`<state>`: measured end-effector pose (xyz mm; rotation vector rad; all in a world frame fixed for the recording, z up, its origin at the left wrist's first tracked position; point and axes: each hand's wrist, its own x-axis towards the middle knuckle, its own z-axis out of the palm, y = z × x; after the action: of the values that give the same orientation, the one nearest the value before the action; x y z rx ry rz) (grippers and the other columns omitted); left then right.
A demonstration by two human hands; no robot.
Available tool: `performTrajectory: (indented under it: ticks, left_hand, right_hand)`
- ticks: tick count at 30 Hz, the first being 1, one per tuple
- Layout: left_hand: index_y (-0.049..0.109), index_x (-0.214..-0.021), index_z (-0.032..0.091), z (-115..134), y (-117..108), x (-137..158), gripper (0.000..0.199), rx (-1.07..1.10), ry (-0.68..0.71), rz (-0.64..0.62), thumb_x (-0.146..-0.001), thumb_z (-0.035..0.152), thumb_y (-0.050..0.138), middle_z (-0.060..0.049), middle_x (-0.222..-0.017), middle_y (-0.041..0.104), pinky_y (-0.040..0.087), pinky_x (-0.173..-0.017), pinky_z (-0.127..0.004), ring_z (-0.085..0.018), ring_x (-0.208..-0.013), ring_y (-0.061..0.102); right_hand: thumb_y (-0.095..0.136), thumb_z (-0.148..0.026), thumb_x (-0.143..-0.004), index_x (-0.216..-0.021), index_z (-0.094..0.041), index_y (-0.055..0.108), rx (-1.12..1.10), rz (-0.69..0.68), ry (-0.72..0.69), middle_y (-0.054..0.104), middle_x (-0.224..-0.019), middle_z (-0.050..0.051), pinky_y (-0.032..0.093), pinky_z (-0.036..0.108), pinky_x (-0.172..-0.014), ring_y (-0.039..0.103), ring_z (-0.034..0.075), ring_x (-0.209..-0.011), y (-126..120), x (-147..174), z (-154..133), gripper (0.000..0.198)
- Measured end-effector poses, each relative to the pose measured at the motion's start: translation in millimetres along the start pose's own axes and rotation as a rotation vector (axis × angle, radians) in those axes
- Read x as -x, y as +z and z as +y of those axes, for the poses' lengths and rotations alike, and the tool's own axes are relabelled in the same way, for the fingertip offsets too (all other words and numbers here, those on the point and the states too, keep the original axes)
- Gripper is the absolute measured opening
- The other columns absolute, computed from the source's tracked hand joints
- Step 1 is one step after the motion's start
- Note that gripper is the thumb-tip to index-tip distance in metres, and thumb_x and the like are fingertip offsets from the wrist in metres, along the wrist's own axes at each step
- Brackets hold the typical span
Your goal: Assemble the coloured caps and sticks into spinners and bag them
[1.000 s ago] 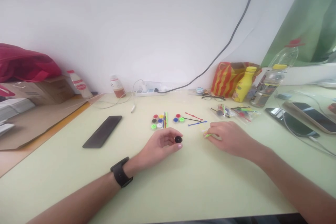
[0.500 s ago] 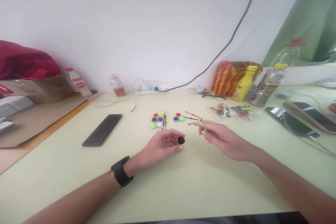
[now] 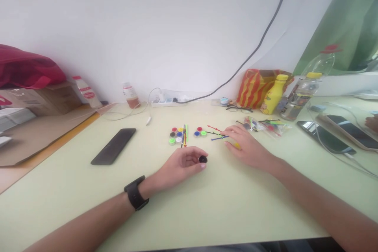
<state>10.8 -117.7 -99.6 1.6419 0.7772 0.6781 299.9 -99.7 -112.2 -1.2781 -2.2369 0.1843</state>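
Note:
My left hand [image 3: 184,164] curls above the table, pinching a small black round disc [image 3: 202,159] between thumb and fingertips. Over to the right, my right hand [image 3: 246,147] is lowered with its fingers spread near the ends of thin plastic sticks; a red stick [image 3: 214,128], a black stick [image 3: 211,132] and a blue stick [image 3: 218,138] show. Part of a yellow round piece [image 3: 237,145] peeks out beside its fingers. Left of these lie a red disc [image 3: 199,129], a blue disc [image 3: 196,134] and a green disc [image 3: 203,134].
Another cluster of coloured discs [image 3: 172,134] lies beside a bundle of sticks [image 3: 185,136]. A dark phone [image 3: 113,146] rests at left. Plastic packets [image 3: 270,126], a yellow bottle [image 3: 274,94] and more phones [image 3: 325,138] occupy the right. A power strip [image 3: 165,102] stands by the wall.
My right hand has moved slightly right and down to the sticks, its fingers opening from the pinch on a green stick. My left hand stays almost still with the black disc.

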Motion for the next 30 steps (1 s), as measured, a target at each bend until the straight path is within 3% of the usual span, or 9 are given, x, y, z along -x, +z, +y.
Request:
performTrajectory:
  ticks: [7,14,22,30]
  left_hand:
    - [0.075,-0.113,0.018,-1.4,-0.2,0.4,0.033,-0.006,0.008,0.003,-0.089,0.041,0.078,-0.01,-0.107,0.074,0.057,-0.094,-0.038,-0.021,-0.098,0.069]
    - [0.074,-0.113,0.018,-0.4,-0.7,1.8,0.033,-0.005,-0.001,0.014,-0.09,0.04,0.078,-0.011,-0.108,0.074,0.056,-0.093,-0.038,-0.021,-0.098,0.069]
    - [0.075,-0.113,0.018,-2.1,-1.4,1.5,0.033,-0.018,0.013,0.017,-0.09,0.041,0.078,-0.01,-0.107,0.074,0.057,-0.091,-0.036,-0.021,-0.097,0.069]
    - [0.074,-0.114,0.018,-2.1,-2.0,0.2,0.031,-0.031,-0.006,0.014,-0.091,0.039,0.077,-0.01,-0.109,0.074,0.056,-0.093,-0.035,-0.021,-0.099,0.069]
  right_hand:
    - [0.051,-0.026,-0.1,-0.134,-0.021,0.064,-0.006,-0.073,-0.073,0.067,-0.131,0.013,0.044,0.055,-0.113,0.053,0.032,-0.132,7.0,-16.9,4.5,0.037]
    - [0.051,-0.034,-0.103,-0.127,-0.023,0.071,-0.034,-0.245,-0.075,0.061,-0.149,0.009,0.038,0.06,-0.119,0.039,0.035,-0.148,17.2,-37.4,9.7,0.034]
    - [0.058,-0.032,-0.098,-0.132,-0.021,0.069,-0.083,-0.135,-0.056,0.067,-0.138,0.013,0.04,0.06,-0.117,0.048,0.034,-0.14,17.7,-37.5,18.1,0.038]
    - [0.054,-0.036,-0.101,-0.129,-0.022,0.071,-0.099,-0.19,-0.047,0.069,-0.137,0.012,0.041,0.056,-0.118,0.05,0.031,-0.139,13.0,-30.6,15.8,0.036]
